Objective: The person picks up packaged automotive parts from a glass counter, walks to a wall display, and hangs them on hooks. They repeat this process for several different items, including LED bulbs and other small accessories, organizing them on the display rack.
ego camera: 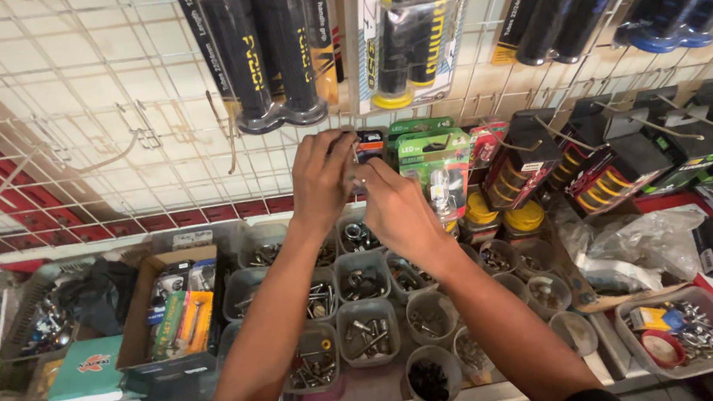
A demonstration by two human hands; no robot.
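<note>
Both my arms reach forward over a counter to a white wire grid wall. My left hand (323,176) and my right hand (391,202) meet at a small hanging packet (367,145) with a dark and red card, low on the grid. The fingers of both hands close around it, and they hide most of it. Green blister packs (434,152) hang just to the right of my hands. Packs of black handlebar grips (268,49) hang above them.
Several small clear tubs of screws and nuts (364,281) fill the counter under my arms. A cardboard box (139,318) with tools sits at the left, a plastic bag (648,239) and a tray of small parts (686,335) at the right. More packaged goods (611,157) hang on hooks at the right.
</note>
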